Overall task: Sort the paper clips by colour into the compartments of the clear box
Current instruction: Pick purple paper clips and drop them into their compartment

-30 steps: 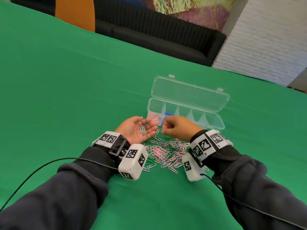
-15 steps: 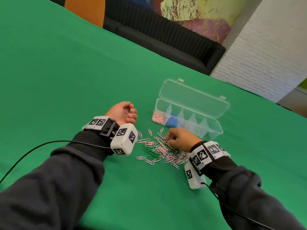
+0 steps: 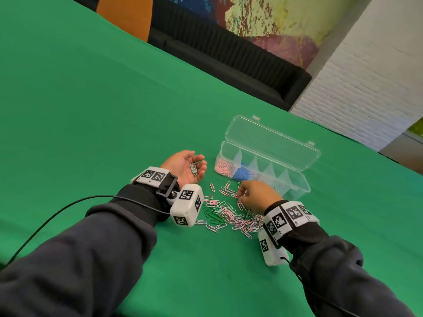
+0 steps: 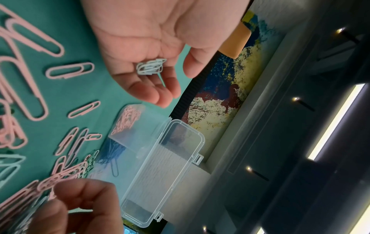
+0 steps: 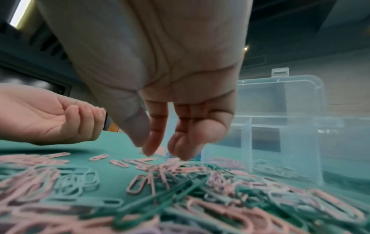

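Observation:
A loose pile of pink, green and white paper clips [image 3: 229, 213] lies on the green cloth in front of the clear box [image 3: 288, 187]. The box's lid [image 3: 270, 143] is folded back. Pink clips [image 3: 223, 167] fill its left end compartment and blue clips [image 3: 242, 173] the one beside it. My left hand [image 3: 196, 162] lies palm up left of the box, loosely cupped, with a few white clips [image 4: 151, 66] resting in it. My right hand [image 3: 240, 195] points its fingers down at the pile's far edge. Its fingertips [image 5: 148, 152] hover just over pink clips, and nothing shows between them.
The green cloth [image 3: 114, 110] stretches wide to the left and toward me. A black cable [image 3: 57, 213] runs from my left wrist across the cloth. A black sofa [image 3: 229, 58] and an orange chair back [image 3: 128, 17] stand beyond the far edge.
My left hand, closed in a fist half a second ago, has uncurled palm up, showing the white clips. My right hand stays on the pile. The head view has shifted left.

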A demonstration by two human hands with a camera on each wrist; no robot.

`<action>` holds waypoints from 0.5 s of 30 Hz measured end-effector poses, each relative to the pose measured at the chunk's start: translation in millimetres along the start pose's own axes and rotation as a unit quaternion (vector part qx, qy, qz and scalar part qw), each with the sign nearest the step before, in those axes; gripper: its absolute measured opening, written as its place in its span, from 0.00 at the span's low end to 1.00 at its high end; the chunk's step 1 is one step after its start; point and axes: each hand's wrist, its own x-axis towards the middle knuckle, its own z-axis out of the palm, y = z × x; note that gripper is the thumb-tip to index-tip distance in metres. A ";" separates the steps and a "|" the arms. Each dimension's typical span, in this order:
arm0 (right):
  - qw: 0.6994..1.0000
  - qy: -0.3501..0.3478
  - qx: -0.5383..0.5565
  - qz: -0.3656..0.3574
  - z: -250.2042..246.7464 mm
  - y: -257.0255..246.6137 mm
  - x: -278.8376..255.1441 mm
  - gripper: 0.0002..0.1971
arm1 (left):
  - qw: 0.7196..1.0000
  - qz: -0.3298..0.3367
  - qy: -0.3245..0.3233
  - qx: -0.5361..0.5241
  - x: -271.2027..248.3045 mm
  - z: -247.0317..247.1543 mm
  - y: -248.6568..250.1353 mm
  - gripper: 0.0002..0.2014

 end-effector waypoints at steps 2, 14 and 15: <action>1.000 0.012 0.005 -0.004 -3.4 1.0 -0.4 0.07 | 1.000 0.001 0.000 -0.002 0.4 0.5 -1.1 0.15; 0.992 -0.125 0.022 -0.016 0.4 -4.7 6.4 0.12 | 0.999 -0.018 -0.029 0.016 -2.4 8.9 -14.6 0.17; 0.991 -0.123 0.042 -0.011 -0.4 -1.8 6.9 0.11 | 0.999 -0.022 -0.031 0.023 -2.7 10.0 -17.1 0.17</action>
